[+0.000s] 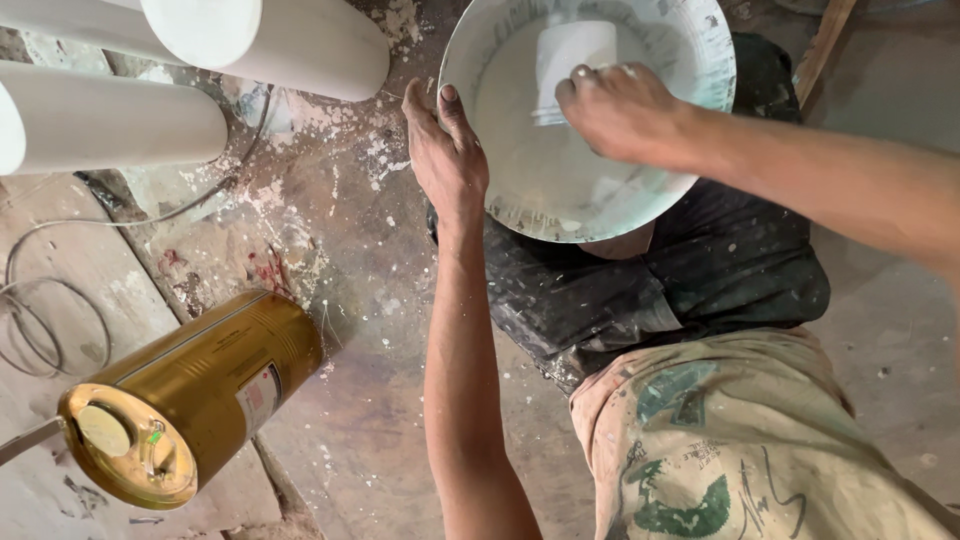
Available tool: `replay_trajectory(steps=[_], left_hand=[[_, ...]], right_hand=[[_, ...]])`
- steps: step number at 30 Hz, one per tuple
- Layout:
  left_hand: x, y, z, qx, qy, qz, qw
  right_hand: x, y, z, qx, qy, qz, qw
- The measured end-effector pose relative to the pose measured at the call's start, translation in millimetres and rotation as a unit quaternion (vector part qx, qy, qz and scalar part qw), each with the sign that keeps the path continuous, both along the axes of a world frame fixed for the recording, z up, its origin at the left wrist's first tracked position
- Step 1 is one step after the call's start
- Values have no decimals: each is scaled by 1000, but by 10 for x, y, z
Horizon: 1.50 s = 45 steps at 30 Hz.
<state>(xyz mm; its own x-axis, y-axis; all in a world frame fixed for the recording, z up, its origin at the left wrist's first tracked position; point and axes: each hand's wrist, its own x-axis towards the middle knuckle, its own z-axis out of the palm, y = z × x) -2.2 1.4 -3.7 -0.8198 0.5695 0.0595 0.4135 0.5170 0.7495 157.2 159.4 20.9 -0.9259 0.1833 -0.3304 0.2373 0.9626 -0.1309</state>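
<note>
Basically left hand (447,155) fingers clamp white bowl (530,190) rim at 9 o'clock; right hand (622,108) fingers pinch white scraper (570,52) inside; gold can (185,395) at 8 o'clock.

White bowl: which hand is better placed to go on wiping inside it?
Probably the right hand: it is already inside the white bowl, on a white pad. The left hand grips the rim, steadying it.

A gold, cylindrical tin can (190,395) stood at lower left on the floor (360,440), bearing a pale rectangular label (262,393) with red.
</note>
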Motion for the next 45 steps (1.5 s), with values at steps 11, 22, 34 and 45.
replay_trajectory(steps=[11, 22, 34, 45], left_hand=[[24, 6, 111, -13, -24, 1, 1000], [45, 3, 146, -2, -32, 4, 999], [44, 1, 152, -1, -47, 7, 999], [10, -1, 53, -7, -36, 6, 999]], right_hand=[[-674, 124, -195, -47, -114, -128, 984], [-930, -139, -390, -133, -121, -191, 965], [-965, -129, -332, -296, -223, -248, 895], [-328, 279, -63, -416, -157, -269, 855]])
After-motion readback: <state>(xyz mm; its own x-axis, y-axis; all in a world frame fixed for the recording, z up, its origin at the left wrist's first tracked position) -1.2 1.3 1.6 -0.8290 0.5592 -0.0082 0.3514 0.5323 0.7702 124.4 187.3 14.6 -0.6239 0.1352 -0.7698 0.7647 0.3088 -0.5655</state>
